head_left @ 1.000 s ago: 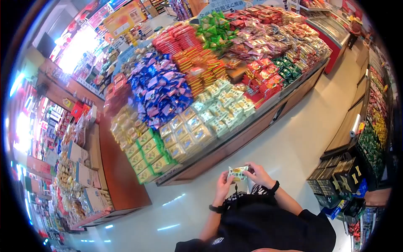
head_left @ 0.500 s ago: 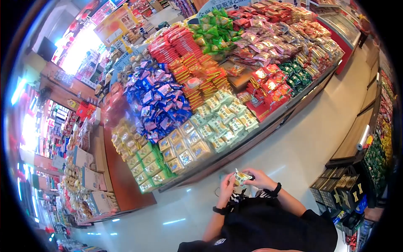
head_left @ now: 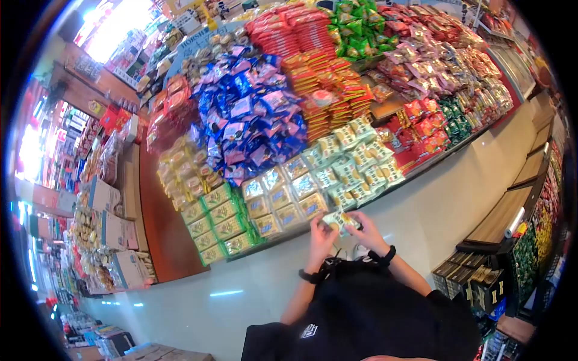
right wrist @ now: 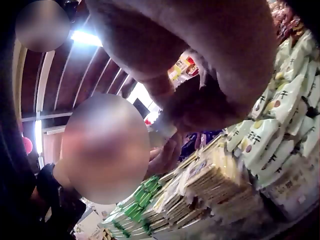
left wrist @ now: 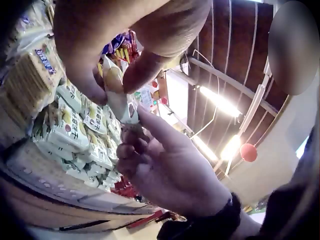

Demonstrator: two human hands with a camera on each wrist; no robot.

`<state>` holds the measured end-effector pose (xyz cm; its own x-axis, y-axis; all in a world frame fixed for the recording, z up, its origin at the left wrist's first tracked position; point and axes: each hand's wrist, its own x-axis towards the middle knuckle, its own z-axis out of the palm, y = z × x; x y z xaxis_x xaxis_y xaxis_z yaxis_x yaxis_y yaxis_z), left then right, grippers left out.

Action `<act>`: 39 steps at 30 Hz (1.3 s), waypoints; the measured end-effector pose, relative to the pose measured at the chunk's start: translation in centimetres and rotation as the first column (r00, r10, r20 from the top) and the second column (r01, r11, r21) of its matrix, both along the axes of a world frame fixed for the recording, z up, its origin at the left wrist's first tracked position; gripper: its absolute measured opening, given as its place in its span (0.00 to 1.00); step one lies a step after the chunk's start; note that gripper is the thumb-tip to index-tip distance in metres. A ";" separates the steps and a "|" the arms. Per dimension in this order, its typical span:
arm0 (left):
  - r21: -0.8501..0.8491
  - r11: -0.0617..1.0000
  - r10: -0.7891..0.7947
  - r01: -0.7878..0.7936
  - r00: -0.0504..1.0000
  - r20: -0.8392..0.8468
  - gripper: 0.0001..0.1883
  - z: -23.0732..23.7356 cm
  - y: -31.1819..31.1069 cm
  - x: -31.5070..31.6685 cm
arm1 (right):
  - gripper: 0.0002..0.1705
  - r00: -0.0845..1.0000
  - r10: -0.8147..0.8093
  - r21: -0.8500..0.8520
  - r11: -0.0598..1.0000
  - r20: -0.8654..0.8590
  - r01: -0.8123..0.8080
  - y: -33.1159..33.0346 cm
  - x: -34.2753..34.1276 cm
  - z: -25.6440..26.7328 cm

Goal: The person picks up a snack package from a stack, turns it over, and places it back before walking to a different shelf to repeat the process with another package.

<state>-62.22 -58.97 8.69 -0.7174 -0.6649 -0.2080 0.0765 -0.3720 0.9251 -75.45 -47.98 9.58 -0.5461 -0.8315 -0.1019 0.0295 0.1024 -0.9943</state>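
In front of the body, in the head view, both hands hold a small pale green snack packet (head_left: 341, 222) with a yellow biscuit printed on it. The left hand (head_left: 323, 239) pinches its left end between thumb and fingers. At the other end, the right hand (head_left: 369, 233) grips it. The left wrist view has the packet (left wrist: 114, 82) spanning from the left thumb and fingers above to the right hand (left wrist: 165, 165) below. Fingers hide most of it in the right wrist view. Matching pale green packets (head_left: 352, 169) lie stacked on the display just beyond the hands.
The sloping display holds biscuit packs (head_left: 283, 201), green-edged packs (head_left: 220, 222), a blue-wrapped heap (head_left: 250, 114) and red packets (head_left: 424, 129). Its front edge runs close by the hands. Dark boxes (head_left: 466, 277) stand by the right shelf. A brown counter (head_left: 171, 222) is at left.
The display has come nearer, and the held packet now overlaps its front edge in the head view. The packet has been tilted and turned between the fingers; both hands keep hold of it.
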 end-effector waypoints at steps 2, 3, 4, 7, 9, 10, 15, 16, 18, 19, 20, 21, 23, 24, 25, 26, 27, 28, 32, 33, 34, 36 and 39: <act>0.021 1.000 0.010 -0.009 1.000 -0.023 0.30 0.5 -1.7 0.0 | 0.22 0.999 -0.010 0.032 0.999 -0.036 0.011 -2.2 0.1 -0.5; -0.005 0.999 0.054 -0.054 0.997 -0.050 0.28 0.4 -2.5 -0.3 | 0.23 0.996 -0.016 0.056 0.998 -0.083 0.021 -3.2 -0.1 -0.3; -0.030 0.994 0.101 -0.104 0.992 -0.079 0.26 0.3 -3.3 -0.5 | 0.22 0.988 -0.062 0.042 0.997 -0.141 0.069 -4.3 0.0 -0.2; -0.159 0.982 0.092 -0.098 0.995 -0.043 0.20 0.6 -6.1 -1.6 | 0.22 0.966 -0.088 0.079 0.991 -0.242 0.110 -7.5 -0.6 0.8; -0.127 0.985 0.106 -0.113 0.993 -0.058 0.19 1.7 -7.3 -2.5 | 0.21 0.976 -0.103 0.104 0.987 -0.195 0.125 -9.4 -1.2 1.4; -0.097 0.991 0.089 -0.094 0.995 -0.050 0.20 1.7 -8.1 -3.2 | 0.22 0.963 -0.174 0.035 0.982 -0.204 0.185 -10.5 -1.8 1.0; -0.155 0.986 0.054 -0.067 0.995 -0.086 0.25 0.0 -12.0 -6.7 | 0.23 0.940 -0.209 0.004 0.976 -0.269 0.218 -15.2 -4.3 0.1; -0.264 0.960 0.066 -0.091 0.993 -0.103 0.26 -0.2 -12.7 -7.4 | 0.25 0.862 -0.176 0.020 0.977 -0.476 0.210 -15.7 -4.9 0.5; -0.295 0.955 0.028 0.002 0.995 0.097 0.26 1.5 -13.4 -7.8 | 0.26 0.885 -0.133 0.119 0.971 -0.446 0.206 -16.5 -5.6 1.4; -0.304 0.947 -0.005 0.100 0.955 0.297 0.26 3.1 -13.8 -8.1 | 0.26 0.908 -0.093 0.221 0.955 -0.408 0.198 -17.0 -6.1 2.0; -0.230 0.968 -0.039 0.099 0.967 0.251 0.27 2.1 -14.2 -8.8 | 0.27 0.899 -0.094 0.218 0.954 -0.427 0.204 -17.4 -6.5 1.7; -0.238 0.966 -0.037 0.097 0.969 0.243 0.27 -0.1 -14.4 -9.6 | 0.27 0.896 -0.098 0.209 0.956 -0.433 0.205 -17.7 -6.8 1.4; -0.557 0.831 0.103 -0.009 0.985 0.138 0.26 -3.8 -14.7 -11.0 | 0.28 0.777 -0.083 0.145 0.965 -0.624 0.220 -18.0 -7.3 0.6; -0.454 0.890 0.034 0.050 0.984 0.177 0.27 -3.5 -14.8 -11.1 | 0.29 0.743 -0.063 0.145 0.966 -0.667 0.212 -18.2 -7.7 0.3; -0.461 0.886 0.034 0.049 0.985 0.170 0.27 -3.2 -15.0 -11.1 | 0.29 0.738 -0.070 0.136 0.967 -0.671 0.215 -18.2 -8.1 -0.1; -0.495 0.867 0.033 0.062 0.983 0.181 0.27 -3.0 -15.0 -11.1 | 0.31 0.721 -0.041 0.165 0.963 -0.691 0.213 -18.2 -8.4 -0.5; -0.527 0.846 0.032 0.075 0.981 0.192 0.27 -3.2 -14.9 -11.3 | 0.32 0.703 -0.012 0.195 0.958 -0.711 0.213 -18.3 -8.5 -0.4; -0.539 0.837 0.027 0.093 0.977 0.210 0.27 -3.4 -15.1 -11.5 | 0.33 0.716 0.001 0.223 0.951 -0.698 0.216 -18.3 -8.6 -0.3; -0.510 0.856 0.022 0.085 0.979 0.200 0.28 -4.1 -15.2 -12.1 | 0.32 0.661 -0.020 0.187 0.952 -0.751 0.242 -18.7 -8.7 -0.6; -0.510 0.857 0.025 0.077 0.981 0.191 0.28 -4.2 -15.3 -12.2 | 0.33 0.687 -0.010 0.207 0.950 -0.727 0.233 -18.7 -8.7 -0.4; -0.510 0.858 0.030 0.068 0.983 0.181 0.28 -4.3 -15.3 -12.2 | 0.33 0.713 0.001 0.227 0.948 -0.701 0.222 -18.7 -8.7 -0.2; -0.510 0.858 0.035 0.054 0.986 0.162 0.28 -4.3 -15.3 -12.1 | 0.34 0.733 0.015 0.251 0.944 -0.680 0.214 -18.8 -8.8 0.2; -0.541 0.840 0.054 0.035 0.988 0.147 0.28 -4.2 -15.3 -11.7 | 0.36 0.751 0.024 0.271 0.940 -0.660 0.209 -18.8 -8.7 0.5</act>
<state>-73.91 -74.30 4.48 -0.6998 -0.7095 0.0824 -0.0783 0.1908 0.9785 -84.15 -66.76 10.05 -0.6473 -0.7595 0.0641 -0.5798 0.4361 -0.6882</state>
